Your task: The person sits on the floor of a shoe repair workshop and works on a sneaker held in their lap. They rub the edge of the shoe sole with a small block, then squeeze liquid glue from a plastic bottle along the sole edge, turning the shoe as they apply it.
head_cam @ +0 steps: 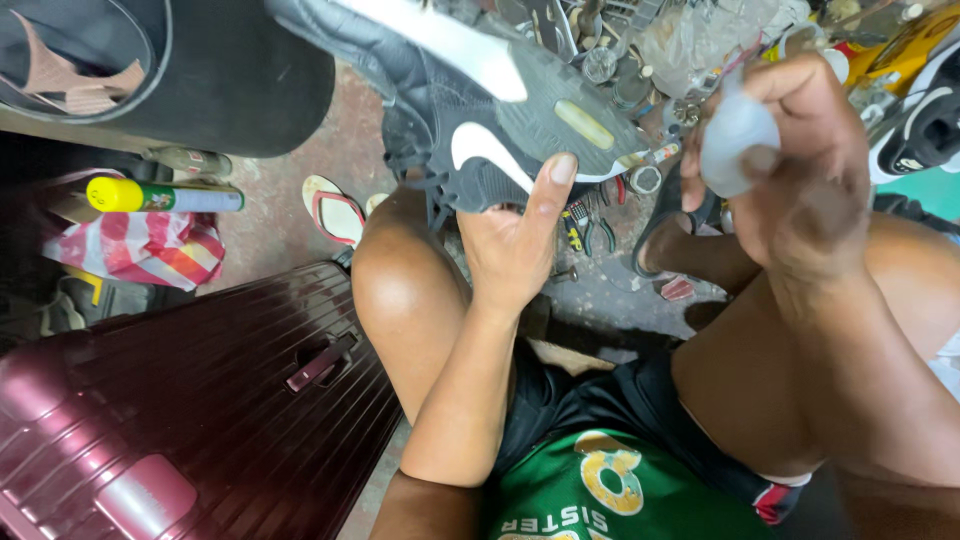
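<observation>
Sneaker (470,110) toe cut off by top edge; tools beyond the sneaker blurred, indistinct; suitcase (200,420) cropped.

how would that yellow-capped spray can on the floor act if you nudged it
The spray can lies on its side, so it would probably roll, though the striped bag close beside it might stop it. Its smooth round body looks a bit slippery to grip. It seems rigid; whether full or empty cannot be told.
</observation>
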